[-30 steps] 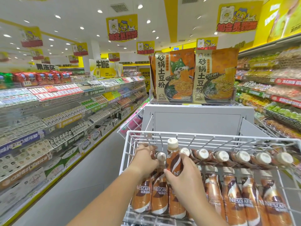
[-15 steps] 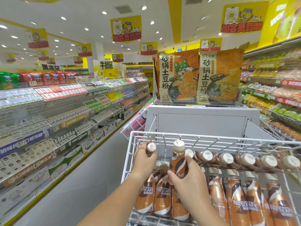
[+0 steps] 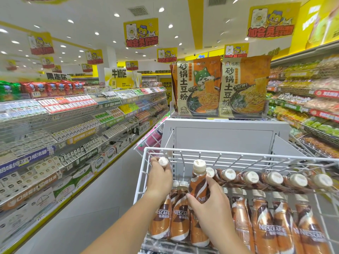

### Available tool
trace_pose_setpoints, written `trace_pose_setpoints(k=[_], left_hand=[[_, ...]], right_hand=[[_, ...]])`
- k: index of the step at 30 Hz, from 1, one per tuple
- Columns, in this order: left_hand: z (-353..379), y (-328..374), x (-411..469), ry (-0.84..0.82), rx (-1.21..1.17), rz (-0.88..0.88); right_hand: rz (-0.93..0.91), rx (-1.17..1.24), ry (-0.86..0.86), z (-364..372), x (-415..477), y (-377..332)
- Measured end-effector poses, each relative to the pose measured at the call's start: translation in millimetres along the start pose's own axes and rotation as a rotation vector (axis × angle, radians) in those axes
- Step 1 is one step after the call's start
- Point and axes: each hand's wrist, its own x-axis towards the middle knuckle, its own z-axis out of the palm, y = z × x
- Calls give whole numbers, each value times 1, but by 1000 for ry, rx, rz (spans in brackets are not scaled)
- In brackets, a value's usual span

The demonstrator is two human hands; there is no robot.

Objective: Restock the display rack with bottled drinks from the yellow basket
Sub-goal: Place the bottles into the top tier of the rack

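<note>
Left grip (image 3: 160,178) and right grip (image 3: 211,197) clasp separate bottles (image 3: 199,180).

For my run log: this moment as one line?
left hand: grips corner bottle | right hand: grips raised bottle | place: white wire rack | phase: stocking

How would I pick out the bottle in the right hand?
Find the white wire rack under the noodle packets. Near its left end the right hand grips a brown coffee bottle. Its swirled neck and cream cap rise clear above the standing bottles beside it.
</note>
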Motion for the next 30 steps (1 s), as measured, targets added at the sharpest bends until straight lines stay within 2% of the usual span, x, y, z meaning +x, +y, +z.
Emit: trace_pose_setpoints(k=[3, 5, 11, 17, 22, 26, 29, 30], left_hand=[[-8, 13, 9, 17, 338, 25], [-14, 16, 8, -4, 433, 55], [-25, -4, -5, -132, 432, 154], [-33, 3, -14, -208, 439, 85], [-52, 13, -39, -303, 423, 147], [-71, 17, -68, -416, 654, 313], [-92, 11, -87, -390, 1082, 693], [-98, 7, -90, -407, 1189, 757]], right_hand=[[6, 21, -12, 2, -1, -2], [3, 31, -26, 4, -1, -3], [10, 22, -49, 5, -6, -8], [-17, 31, -50, -2, -7, -11], [-26, 29, -51, -5, -5, -13], [-55, 25, -44, -2, -3, -18], [-75, 3, -36, 6, 0, -25], [-84, -3, -29, 10, 1, -26]])
